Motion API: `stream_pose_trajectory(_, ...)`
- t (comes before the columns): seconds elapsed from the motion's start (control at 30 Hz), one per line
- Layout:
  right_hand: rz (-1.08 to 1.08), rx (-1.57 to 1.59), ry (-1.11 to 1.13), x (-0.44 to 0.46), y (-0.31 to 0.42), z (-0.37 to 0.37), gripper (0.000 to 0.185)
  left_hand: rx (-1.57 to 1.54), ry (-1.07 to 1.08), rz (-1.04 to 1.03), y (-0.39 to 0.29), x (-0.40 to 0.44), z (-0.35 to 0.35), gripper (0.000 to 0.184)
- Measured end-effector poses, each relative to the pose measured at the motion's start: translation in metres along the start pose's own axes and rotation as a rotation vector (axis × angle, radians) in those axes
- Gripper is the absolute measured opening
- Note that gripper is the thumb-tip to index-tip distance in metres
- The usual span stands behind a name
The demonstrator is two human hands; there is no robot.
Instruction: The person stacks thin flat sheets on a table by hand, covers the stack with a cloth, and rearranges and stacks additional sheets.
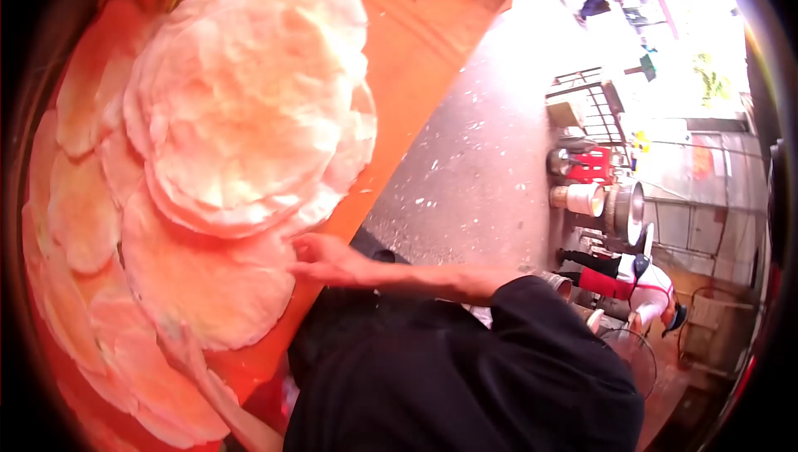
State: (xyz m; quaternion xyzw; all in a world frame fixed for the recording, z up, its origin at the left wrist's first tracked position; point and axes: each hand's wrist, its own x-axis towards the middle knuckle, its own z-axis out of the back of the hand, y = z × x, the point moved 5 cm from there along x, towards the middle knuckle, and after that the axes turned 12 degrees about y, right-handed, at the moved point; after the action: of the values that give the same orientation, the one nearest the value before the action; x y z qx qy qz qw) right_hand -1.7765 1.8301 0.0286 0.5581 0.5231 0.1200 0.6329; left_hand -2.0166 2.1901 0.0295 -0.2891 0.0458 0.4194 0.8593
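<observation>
An orange bench [424,61] is carrying a thin, pale, roundish sheet [204,277], its faintly uneven surface running under the edge of a thick stack [241,94] of similar rounds. The right hand's [326,257] fingers are curling at its right edge, the left hand's [183,350] meeting its lower edge, though whether either is gripping I cannot tell. Overlapping pieces [83,215] are lying farther left.

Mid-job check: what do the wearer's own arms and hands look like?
Both the right hand and the left hand look ungloved. A plain, near-black sleeve ends around the right elbow, leaving the right forearm bare. The left forearm is bare where visible. I can't make out any watch or bracelet.
</observation>
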Motion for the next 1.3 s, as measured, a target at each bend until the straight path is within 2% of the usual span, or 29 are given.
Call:
stream_pose_trajectory(0.03,-0.036,0.212,-0.087,0.005,-0.006,-0.011,0.042,0.058,-0.009,0.002,-0.002,0.004,0.005,0.067)
stream_pose_trajectory(0.07,-0.094,0.293,-0.094,0.011,-0.004,-0.013,0.04,0.045,-0.008,-0.014,-0.004,0.012,0.006,0.067)
stream_pose_trajectory(0.13,-0.212,0.474,-0.108,0.017,-0.012,-0.017,0.038,-0.267,0.038,-0.08,0.009,0.033,-0.002,0.067)
stream_pose_trajectory(0.2,-0.22,0.57,-0.106,0.018,-0.012,-0.021,0.036,-0.568,0.081,-0.136,0.017,0.048,0.002,0.068)
stream_pose_trajectory(0.3,-0.301,0.563,-0.019,0.022,-0.008,-0.031,0.033,-1.246,0.308,0.163,-0.013,0.033,0.001,0.065)
stream_pose_trajectory(0.33,-0.342,0.539,0.024,0.022,-0.006,-0.038,0.032,-1.212,0.322,0.119,-0.018,0.031,0.005,0.06)
stream_pose_trajectory(0.43,-0.032,0.347,-0.009,0.02,0.009,-0.048,0.028,-1.145,0.19,0.151,-0.042,0.004,0.025,0.061)
stream_pose_trajectory(0.47,0.121,0.344,0.021,0.008,0.035,-0.053,0.026,-1.149,0.196,0.146,-0.014,0.009,0.033,0.062)
stream_pose_trajectory(0.5,0.075,0.321,0.0,0.008,0.044,-0.062,0.027,-1.153,0.202,0.141,0.014,0.014,0.042,0.063)
stream_pose_trajectory(0.6,0.124,0.322,0.145,-0.004,0.103,-0.097,0.02,-1.212,0.085,0.086,0.056,0.002,0.096,0.06)
stream_pose_trajectory(0.77,0.121,0.243,0.141,0.007,0.144,-0.117,0.018,-1.38,-0.157,0.038,0.083,-0.065,0.138,0.053)
stream_pose_trajectory(0.97,-0.22,0.276,0.173,-0.005,0.07,-0.107,0.015,-1.483,-0.217,0.045,0.075,-0.093,0.137,0.047)
stream_pose_trajectory(1.1,0.039,0.276,0.251,0.0,0.126,-0.138,0.011,-1.487,-0.265,-0.018,0.082,-0.109,0.174,0.042)
stream_pose_trajectory(1.17,0.178,0.048,0.236,0.018,0.159,-0.15,0.016,-1.486,-0.272,-0.057,0.081,-0.114,0.191,0.04)
stream_pose_trajectory(1.23,0.35,0.024,0.249,0.018,0.21,-0.164,0.016,-1.497,-0.254,-0.09,0.073,-0.113,0.198,0.038)
stream_pose_trajectory(1.3,0.458,-0.242,0.27,0.01,0.266,-0.166,0.014,-1.519,-0.228,-0.127,0.062,-0.107,0.2,0.036)
